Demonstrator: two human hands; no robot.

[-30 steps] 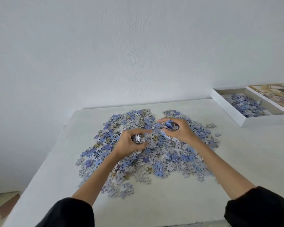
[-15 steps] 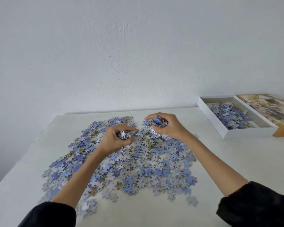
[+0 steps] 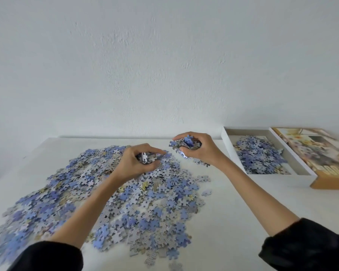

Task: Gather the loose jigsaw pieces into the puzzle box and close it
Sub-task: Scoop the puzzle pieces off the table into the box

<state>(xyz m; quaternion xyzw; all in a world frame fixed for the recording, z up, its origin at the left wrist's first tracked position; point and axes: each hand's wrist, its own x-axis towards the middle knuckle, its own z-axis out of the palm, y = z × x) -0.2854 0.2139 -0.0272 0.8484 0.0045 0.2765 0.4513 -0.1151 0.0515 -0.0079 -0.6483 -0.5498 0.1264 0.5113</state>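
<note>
Left hand (image 3: 133, 163): fingers and thumb curled round a small handful of pieces (image 3: 145, 158), clamped on it. It sits over the far middle of the pile, at or just above the pieces; can't tell if it touches the heap.

Right hand (image 3: 200, 151): fingers curled round a bigger clump of pieces (image 3: 186, 142), clamped. A few blue pieces poke out past the fingertips at the top and left. The hand is off the far right edge of the pile, between the pile and the box, nearer the pile.

Loose jigsaw pieces (image 3: 106, 202): wide flat spread over the left and middle of the desk (image 3: 243, 222), running from the near left corner to the far middle. Mostly blue faces, mixed with grey patterned backs and a few yellowish ones. Some strays lie on the right fringe and near edge.

Puzzle box (image 3: 232, 151): white open tray at the far right of the desk, well apart from the pile. A heap of boxed pieces (image 3: 259, 155) already lies in it, covering most of the floor.

Lid (image 3: 321, 153): off the box, lying picture side up just right of the tray and touching its right wall. Tan side edge shows on the near end.

Both forearms are bare; black sleeves (image 3: 47, 257) show at the near edge. White wall (image 3: 164, 65) behind the desk.
</note>
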